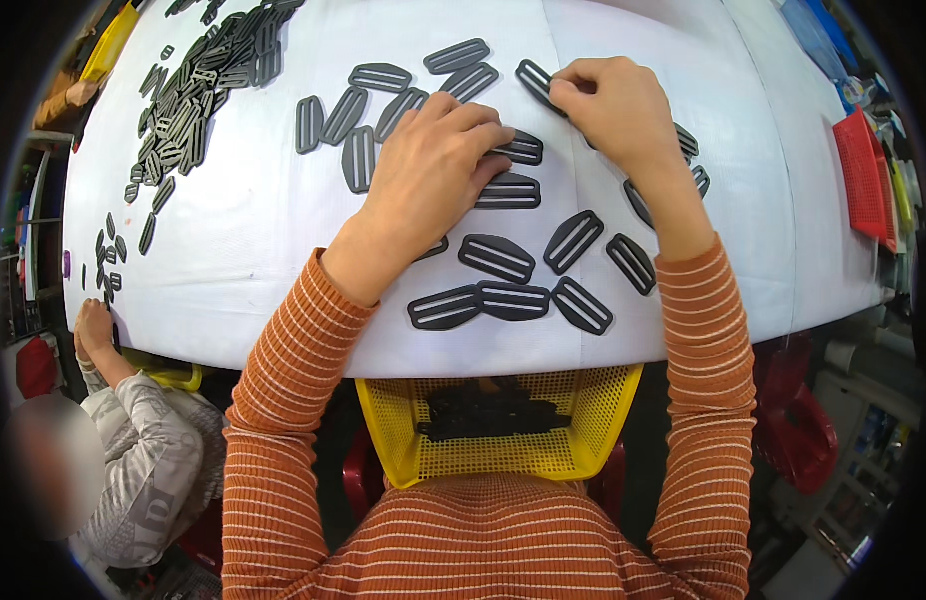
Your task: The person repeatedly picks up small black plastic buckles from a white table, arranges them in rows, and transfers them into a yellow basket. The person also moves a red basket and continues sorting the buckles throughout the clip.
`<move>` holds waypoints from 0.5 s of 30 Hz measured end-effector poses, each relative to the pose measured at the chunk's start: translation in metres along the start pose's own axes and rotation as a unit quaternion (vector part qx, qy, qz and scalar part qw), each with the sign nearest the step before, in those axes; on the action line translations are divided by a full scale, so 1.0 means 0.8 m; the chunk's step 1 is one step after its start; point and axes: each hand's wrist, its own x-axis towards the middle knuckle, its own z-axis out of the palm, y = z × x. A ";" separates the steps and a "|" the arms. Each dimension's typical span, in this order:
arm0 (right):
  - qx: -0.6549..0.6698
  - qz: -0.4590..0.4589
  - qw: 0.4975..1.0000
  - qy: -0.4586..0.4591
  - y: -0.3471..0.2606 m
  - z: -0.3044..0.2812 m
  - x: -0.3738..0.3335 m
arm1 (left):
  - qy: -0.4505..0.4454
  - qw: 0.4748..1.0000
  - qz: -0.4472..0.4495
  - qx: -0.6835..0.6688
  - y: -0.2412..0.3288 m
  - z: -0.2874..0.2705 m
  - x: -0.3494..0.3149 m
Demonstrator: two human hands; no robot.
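Note:
Several flat black plastic strap sliders lie scattered on the white tabletop around both my hands. With thumb and fingers closed, my left hand (428, 180) grips the left end of one strap slider (525, 148), which lies at table level. Just below it rests another strap slider (510, 192), close to the thumb. Farther right, my right hand (620, 108) pinches the end of a slanted strap slider (535, 84) between thumb and forefinger. Part of a strap slider (638, 203) shows beside my right wrist, partly covered. Nearer me lies a strap slider (496, 259) among several others.
A yellow mesh basket (383, 440) holding black pieces sits against the table's near edge, before my body. A large heap of black sliders (198, 100) spreads over the far left. A red basket (863, 180) stands at the right edge. Another person (148, 460) works at the left.

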 end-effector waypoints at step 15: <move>-0.034 -0.086 0.994 0.058 0.068 -0.049 -0.109 | 0.054 0.998 0.026 0.027 0.009 0.013 0.035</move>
